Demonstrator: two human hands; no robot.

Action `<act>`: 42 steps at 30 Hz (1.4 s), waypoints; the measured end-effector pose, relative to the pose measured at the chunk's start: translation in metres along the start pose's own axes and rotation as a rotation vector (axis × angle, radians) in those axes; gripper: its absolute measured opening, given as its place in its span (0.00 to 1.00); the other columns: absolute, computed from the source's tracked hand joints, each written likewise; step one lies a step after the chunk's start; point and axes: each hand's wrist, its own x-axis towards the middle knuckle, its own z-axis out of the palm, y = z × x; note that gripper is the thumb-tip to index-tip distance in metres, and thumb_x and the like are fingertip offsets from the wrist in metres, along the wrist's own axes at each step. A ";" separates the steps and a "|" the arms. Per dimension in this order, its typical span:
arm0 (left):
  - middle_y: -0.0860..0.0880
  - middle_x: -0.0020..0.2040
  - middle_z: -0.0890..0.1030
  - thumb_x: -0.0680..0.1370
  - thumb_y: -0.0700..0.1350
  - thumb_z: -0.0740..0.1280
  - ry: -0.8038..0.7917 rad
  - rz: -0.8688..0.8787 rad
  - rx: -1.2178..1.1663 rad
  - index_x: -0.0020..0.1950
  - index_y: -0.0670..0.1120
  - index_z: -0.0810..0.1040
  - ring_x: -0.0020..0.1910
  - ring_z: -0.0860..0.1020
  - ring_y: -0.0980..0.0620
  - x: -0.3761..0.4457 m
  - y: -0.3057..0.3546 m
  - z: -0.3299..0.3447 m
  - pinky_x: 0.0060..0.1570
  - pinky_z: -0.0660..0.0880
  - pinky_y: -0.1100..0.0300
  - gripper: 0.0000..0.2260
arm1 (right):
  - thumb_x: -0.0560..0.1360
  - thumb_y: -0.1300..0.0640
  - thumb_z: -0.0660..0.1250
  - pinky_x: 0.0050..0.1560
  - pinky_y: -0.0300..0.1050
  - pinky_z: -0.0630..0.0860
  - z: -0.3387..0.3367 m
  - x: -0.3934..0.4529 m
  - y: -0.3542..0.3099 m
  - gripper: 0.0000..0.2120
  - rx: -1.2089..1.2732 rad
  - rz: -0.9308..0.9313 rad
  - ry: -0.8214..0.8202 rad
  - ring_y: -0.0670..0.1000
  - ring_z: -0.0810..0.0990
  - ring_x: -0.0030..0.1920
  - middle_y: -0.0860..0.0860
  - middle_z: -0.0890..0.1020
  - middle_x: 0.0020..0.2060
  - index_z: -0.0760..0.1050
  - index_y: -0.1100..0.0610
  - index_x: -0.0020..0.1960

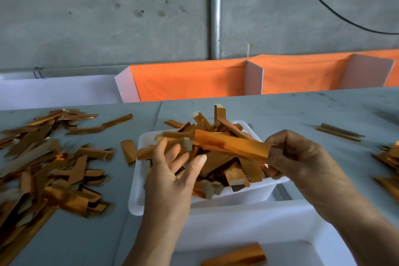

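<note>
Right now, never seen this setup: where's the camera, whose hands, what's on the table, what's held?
There is no machine here. One wide-angle camera worn on a person's head looks forward and down at their two bare hands. The right hand pinches one end of a shiny orange foil strip. The left hand is open, fingers spread, over a white bin heaped with the same strips. More lie in a loose pile on the grey table at left. A single strip lies in a white tray nearest the camera.

Two hands (172, 170) (302, 157); two white tubs (138, 181) (237, 224); gold strips (232, 144) uncountable.
</note>
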 end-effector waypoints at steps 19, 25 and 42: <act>0.40 0.50 0.83 0.68 0.45 0.71 -0.315 -0.392 -0.865 0.50 0.41 0.83 0.46 0.83 0.46 -0.004 0.010 0.007 0.40 0.80 0.55 0.13 | 0.62 0.65 0.70 0.35 0.31 0.68 0.037 -0.019 -0.008 0.10 -0.793 -0.879 -0.012 0.45 0.74 0.38 0.47 0.78 0.39 0.78 0.56 0.42; 0.40 0.51 0.83 0.67 0.44 0.72 -0.308 -0.385 -0.826 0.49 0.41 0.84 0.45 0.83 0.46 -0.004 0.009 0.008 0.38 0.80 0.58 0.13 | 0.63 0.60 0.69 0.34 0.28 0.66 0.039 -0.021 -0.007 0.17 -0.815 -0.769 -0.053 0.42 0.76 0.37 0.46 0.79 0.42 0.69 0.51 0.50; 0.44 0.54 0.83 0.67 0.34 0.71 -0.289 -0.150 -0.699 0.50 0.45 0.83 0.55 0.81 0.47 -0.009 0.011 0.016 0.47 0.79 0.58 0.13 | 0.65 0.69 0.75 0.29 0.27 0.69 0.018 -0.011 -0.015 0.19 -0.530 -0.064 0.209 0.47 0.76 0.30 0.52 0.78 0.32 0.68 0.51 0.35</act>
